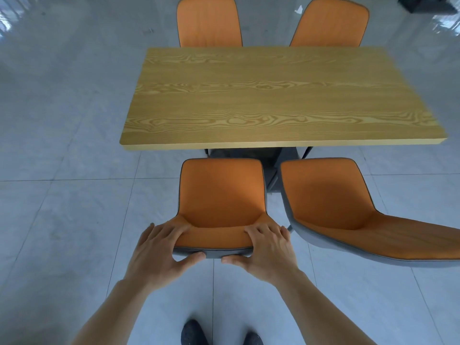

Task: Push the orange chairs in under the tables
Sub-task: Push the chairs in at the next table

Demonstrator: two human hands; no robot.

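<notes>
An orange chair with a grey shell (221, 192) stands in front of me, its seat clear of the near edge of the wooden table (278, 95). My left hand (159, 247) and my right hand (268, 247) both grip the top of its backrest, fingers over the front, thumbs on the grey back. A second orange chair (331, 197) stands to its right, turned slightly and also out from the table. Two more orange chairs, one at the left (209, 21) and one at the right (331, 23), sit at the table's far side with only their backrests showing.
The table stands on a dark pedestal base (271, 155). Grey floor tiles (62, 220) spread all around. My two dark shoes (194, 332) are at the bottom edge. A black table base (428, 3) shows at the top right corner.
</notes>
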